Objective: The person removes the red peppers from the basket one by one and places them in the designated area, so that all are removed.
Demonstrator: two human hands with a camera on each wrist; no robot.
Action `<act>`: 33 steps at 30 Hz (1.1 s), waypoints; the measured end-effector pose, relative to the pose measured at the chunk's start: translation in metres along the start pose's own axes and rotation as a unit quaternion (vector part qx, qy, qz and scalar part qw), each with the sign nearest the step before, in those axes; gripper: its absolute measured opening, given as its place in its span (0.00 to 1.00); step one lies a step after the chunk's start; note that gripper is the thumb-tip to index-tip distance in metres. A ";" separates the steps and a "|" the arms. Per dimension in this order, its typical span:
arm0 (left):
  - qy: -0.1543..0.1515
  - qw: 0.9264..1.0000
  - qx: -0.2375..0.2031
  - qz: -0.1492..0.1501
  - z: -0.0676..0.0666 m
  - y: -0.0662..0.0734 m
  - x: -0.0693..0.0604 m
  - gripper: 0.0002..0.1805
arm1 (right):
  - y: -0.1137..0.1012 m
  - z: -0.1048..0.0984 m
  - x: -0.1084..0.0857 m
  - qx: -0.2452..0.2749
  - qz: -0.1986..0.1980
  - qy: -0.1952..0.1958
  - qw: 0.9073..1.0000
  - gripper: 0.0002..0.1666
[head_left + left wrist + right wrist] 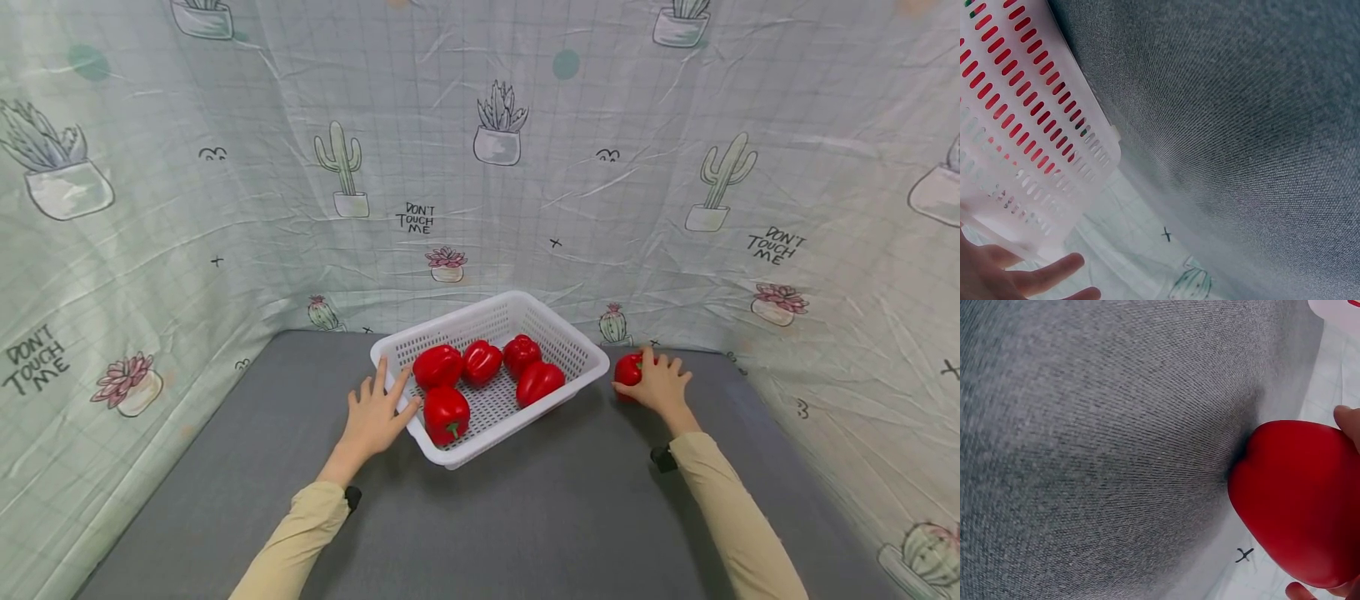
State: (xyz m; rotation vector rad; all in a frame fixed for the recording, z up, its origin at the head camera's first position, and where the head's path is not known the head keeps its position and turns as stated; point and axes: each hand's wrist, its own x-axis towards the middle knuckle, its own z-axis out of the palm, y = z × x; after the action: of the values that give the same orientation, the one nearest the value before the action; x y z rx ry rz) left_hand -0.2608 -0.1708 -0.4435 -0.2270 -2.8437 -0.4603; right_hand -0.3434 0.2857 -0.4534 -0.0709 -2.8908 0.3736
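Observation:
A white slotted plastic basket (558, 319) stands on the grey surface, holding several red bell peppers, among them one with a green stem (447, 414) near its front left corner. My left hand (371, 421) lies at the basket's left rim with its fingers spread. In the left wrist view, fingertips (1054, 275) show beside the basket's white wall (1041, 125). To the right of the basket, another red bell pepper (1304, 500) rests on the surface. Over it is my right hand (662, 387), thumb and fingers spread around its sides; whether they press on it is unclear.
Grey cloth (517, 517) covers the table surface. Behind and on both sides hangs a pale curtain (420, 125) printed with cacti and potted plants, meeting the table's back edge close behind the basket and the lone pepper.

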 end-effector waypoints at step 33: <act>0.004 1.000 -0.002 0.003 -0.001 0.000 0.000 0.35 | 0.006 -0.006 -0.009 0.010 -0.023 0.021 0.999 0.56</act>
State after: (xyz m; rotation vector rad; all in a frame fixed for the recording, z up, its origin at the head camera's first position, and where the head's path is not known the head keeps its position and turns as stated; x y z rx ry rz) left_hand -0.2602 -0.1710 -0.4429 -0.2335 -2.8337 -0.4643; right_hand -0.3332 0.2925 -0.4516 -0.0086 -2.8421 0.3866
